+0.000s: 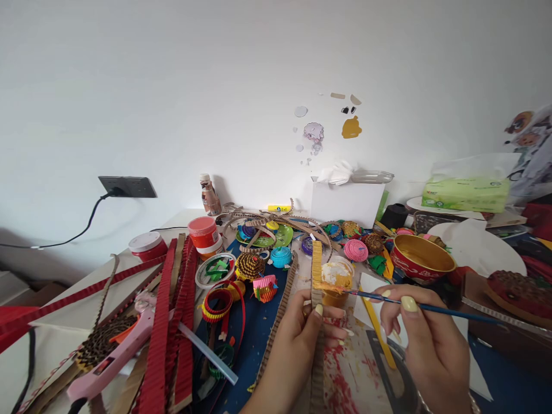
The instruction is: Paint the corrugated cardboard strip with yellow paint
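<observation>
My left hand (304,333) pinches a strip of corrugated cardboard (317,270) between thumb and fingers, holding it upright. The strip's upper part is coated yellow, and below my hand it is bare brown. Between the fingers of my right hand (425,336) is a thin blue paintbrush (448,313), its orange-tinged bristles meeting the strip just above my left thumb. Right behind the strip stands an open tub of yellow-ochre paint (337,279), its inner wall smeared white and yellow. A yellow stick (379,333) lies on white paper beside my right hand.
Red-painted cardboard strips (159,328) and a pink hot glue gun (116,351) with a glue stick cover the left. Several coiled ornaments, including a pink ball (356,250), sit at the middle. A red bowl (422,259) with a gold inside and a tissue pack (468,187) stand right.
</observation>
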Available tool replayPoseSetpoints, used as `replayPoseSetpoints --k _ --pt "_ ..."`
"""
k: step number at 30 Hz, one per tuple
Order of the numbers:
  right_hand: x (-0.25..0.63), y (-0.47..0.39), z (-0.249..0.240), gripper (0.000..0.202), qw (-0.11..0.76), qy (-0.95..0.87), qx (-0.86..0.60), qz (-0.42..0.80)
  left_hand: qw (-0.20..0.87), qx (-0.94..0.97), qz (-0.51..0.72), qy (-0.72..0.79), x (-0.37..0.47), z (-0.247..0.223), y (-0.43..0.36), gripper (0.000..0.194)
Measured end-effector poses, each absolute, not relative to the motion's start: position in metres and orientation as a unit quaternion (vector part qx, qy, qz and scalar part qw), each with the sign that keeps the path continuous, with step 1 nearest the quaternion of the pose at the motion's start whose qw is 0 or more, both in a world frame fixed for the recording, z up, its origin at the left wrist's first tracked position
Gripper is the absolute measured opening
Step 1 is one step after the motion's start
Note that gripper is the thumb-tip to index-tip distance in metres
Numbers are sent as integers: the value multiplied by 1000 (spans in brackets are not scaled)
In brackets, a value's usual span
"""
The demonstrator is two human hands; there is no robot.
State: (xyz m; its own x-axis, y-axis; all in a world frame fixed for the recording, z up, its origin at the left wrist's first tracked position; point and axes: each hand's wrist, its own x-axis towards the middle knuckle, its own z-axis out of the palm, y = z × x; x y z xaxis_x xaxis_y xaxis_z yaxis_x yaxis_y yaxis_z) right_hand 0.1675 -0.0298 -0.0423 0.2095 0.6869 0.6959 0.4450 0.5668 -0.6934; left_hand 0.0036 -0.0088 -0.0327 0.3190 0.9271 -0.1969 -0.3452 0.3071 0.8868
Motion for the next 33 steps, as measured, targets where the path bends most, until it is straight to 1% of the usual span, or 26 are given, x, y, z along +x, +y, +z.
replayPoseSetpoints --k 4,8,11,16,20,24,27,30,33 --pt "167 -31 -42 18 662 -595 -447 88 714 386 446 378 5 -33 -9 35" --pt "169 -32 -42 19 634 -627 -434 126 717 392 442 370 4 -34 -10 30" --pt "168 -32 -40 18 620 -633 -450 111 715 395 442 370 3 -34 -10 27" --pt "164 -31 -38 18 659 -582 -471 71 714 386 446 377 4 -32 -9 30" --pt "165 -31 -40 18 681 -569 -450 100 713 387 453 369 4 -32 -10 32" --pt "167 -32 -42 19 651 -609 -435 123 716 388 450 368 4 -32 -10 31" --pt "167 -32 -42 18 636 -615 -455 100 713 388 453 368 3 -33 -10 31" --pt "164 -31 -40 16 670 -566 -474 87 712 388 451 373 4 -33 -10 32" --pt "163 -31 -38 16 701 -537 -456 112 712 392 444 377 4 -32 -10 34"
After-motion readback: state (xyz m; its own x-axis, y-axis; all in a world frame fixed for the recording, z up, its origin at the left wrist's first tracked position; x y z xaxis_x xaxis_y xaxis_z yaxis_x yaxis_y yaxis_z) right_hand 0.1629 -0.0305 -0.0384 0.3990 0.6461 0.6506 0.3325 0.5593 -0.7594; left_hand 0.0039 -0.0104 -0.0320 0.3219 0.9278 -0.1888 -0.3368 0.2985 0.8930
